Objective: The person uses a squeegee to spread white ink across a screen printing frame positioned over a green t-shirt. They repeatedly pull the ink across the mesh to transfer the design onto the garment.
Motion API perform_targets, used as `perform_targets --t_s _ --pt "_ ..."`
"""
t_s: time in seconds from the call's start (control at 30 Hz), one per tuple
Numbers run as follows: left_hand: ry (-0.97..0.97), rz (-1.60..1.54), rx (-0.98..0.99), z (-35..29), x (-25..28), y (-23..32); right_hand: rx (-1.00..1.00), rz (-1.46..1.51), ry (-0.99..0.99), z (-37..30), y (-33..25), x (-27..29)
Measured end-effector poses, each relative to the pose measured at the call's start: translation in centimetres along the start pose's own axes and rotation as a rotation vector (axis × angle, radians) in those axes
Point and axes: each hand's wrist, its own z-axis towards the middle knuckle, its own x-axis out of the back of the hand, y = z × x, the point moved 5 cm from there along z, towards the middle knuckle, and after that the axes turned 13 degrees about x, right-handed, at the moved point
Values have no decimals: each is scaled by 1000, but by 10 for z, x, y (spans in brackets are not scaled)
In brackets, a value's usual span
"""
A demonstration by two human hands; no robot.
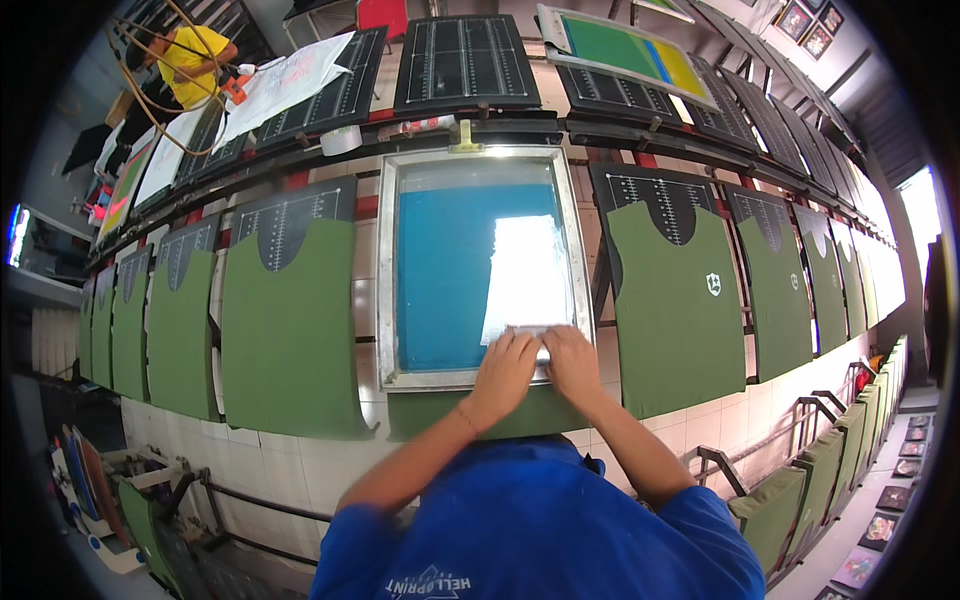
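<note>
A silver-framed printing screen (387, 270) with a blue stencil (442, 270) lies over a board in front of me. Part of a green shirt (430, 412) shows below the screen's near edge. My left hand (506, 364) and my right hand (573, 360) are side by side at the screen's near right. Both have their fingers curled over a squeegee (535, 331), which is mostly hidden by them. From the squeegee a bright white band (527, 268) stretches away across the stencil; I cannot tell how much of it is ink or glare.
Green shirts (290, 320) lie on black boards to the left, and a shirt with a small white print (680, 310) is at right. Beyond the rail are a tape roll (341, 140) and another screen (630, 55). A person in yellow (195, 65) is at far left.
</note>
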Motion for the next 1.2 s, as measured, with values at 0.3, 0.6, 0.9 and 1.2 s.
perform_targets --t_s 0.3,0.6,0.9,1.2 --pt "52 -79 -86 147 1 -46 11 -145 -85 133 84 5" --pt "27 -166 -27 -6 4 4 70 49 1 -3 -2 10" --pt "109 -223 -13 86 -14 -35 -32 -64 -42 75 58 -12" --pt "-15 -108 -59 112 18 -21 35 -23 25 93 58 20"
